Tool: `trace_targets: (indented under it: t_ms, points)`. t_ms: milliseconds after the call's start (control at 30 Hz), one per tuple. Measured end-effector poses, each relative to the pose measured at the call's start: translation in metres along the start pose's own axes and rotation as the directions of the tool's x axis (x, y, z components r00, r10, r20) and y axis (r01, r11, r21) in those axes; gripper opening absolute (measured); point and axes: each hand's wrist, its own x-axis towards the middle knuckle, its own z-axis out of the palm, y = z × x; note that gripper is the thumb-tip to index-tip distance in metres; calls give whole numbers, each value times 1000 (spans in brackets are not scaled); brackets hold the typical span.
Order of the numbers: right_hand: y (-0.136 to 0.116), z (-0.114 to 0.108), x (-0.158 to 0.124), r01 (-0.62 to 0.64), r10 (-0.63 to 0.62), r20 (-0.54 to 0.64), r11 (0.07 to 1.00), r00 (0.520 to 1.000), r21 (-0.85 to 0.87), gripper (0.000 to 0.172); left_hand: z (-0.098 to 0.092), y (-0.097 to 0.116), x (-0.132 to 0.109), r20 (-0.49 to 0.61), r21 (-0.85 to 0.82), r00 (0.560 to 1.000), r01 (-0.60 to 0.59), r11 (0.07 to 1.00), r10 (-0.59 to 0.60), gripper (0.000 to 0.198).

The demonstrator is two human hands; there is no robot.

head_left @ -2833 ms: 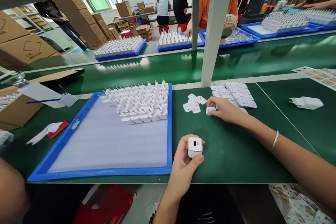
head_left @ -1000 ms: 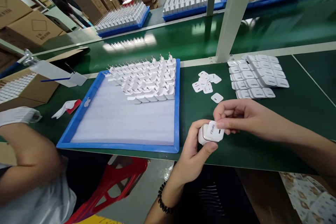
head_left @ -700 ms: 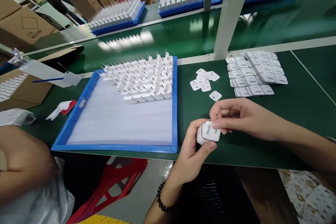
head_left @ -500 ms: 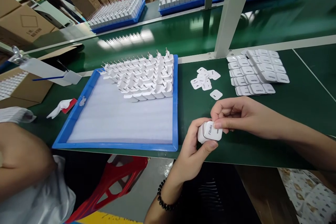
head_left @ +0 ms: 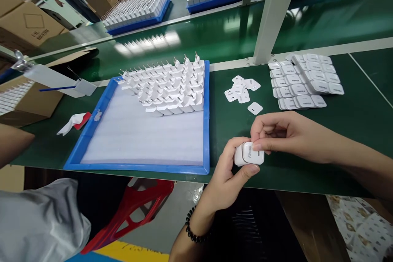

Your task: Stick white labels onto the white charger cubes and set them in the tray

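I see the white charger [head_left: 238, 158] above the surface [head_left: 225, 125], enclosed by curled left fingers [head_left: 247, 170]; right fingers [head_left: 263, 144] pinch the face plate's [head_left: 254, 158] corner; uneven pressure could, I judge, seat it askew.

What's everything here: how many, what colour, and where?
Shallow plastic tray: one, blue, left
Pronged plastic plugs: many, white, inside it
Rounded plastic charger block: one, white, right of tray
Square lettered cover: one, white, on the block
Loose square covers: several, white, beyond the block
Stacked square covers: many, white, farther right
Background plastic trays: at least three, blue, top
Plastic stool: one, red, lower left
Cardboard boxes: several, brown, upper left
Left hand: one, bare, holding the block
Right hand: one, bare, touching lettered cover
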Motion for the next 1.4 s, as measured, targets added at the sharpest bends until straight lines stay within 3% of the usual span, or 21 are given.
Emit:
trace_targets:
  t_ms: [300, 1100, 1400]
  points:
    - [4, 1, -1, -2, 3, -27, 999, 1000, 47, 27, 1, 3, 2, 13, 48, 1000, -15, 999, 15, 33]
    - [4, 1, 1, -44, 43, -10, 999, 999, -21, 31, 1, 4, 3, 100, 37, 995, -9, 999, 6, 25]
    - [5, 2, 0, 6, -7, -20, 1000, 1000, -18, 24, 0, 5, 3, 87, 68, 996, 10, 998, -16, 29]
